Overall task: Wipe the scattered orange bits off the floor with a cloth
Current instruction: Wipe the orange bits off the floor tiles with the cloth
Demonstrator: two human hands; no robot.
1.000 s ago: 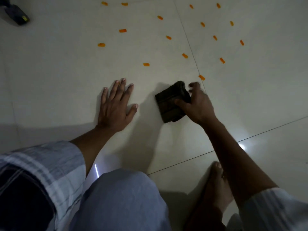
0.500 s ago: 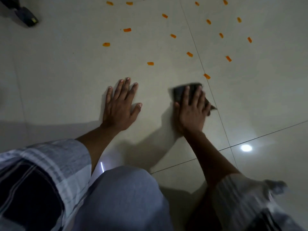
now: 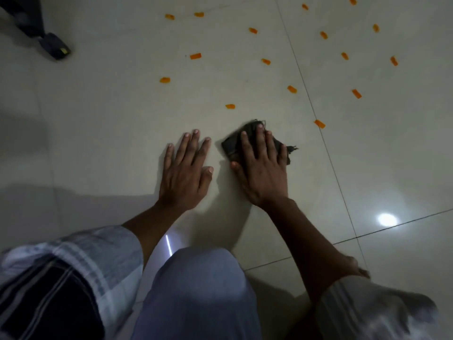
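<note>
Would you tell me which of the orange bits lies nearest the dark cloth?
The orange bit just beyond the dark cloth, on its left side, is nearest; the bit on the grout line lies farther right.

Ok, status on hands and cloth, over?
Right hand flat on dark cloth. Left hand open, bracing on floor. Orange bits ahead, unswept. Path clear.

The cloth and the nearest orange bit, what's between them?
Nothing: the head view shows bare floor between the cloth and the bit.

dark foot of furniture (image 3: 55, 46), light reflection (image 3: 386, 219)
</note>
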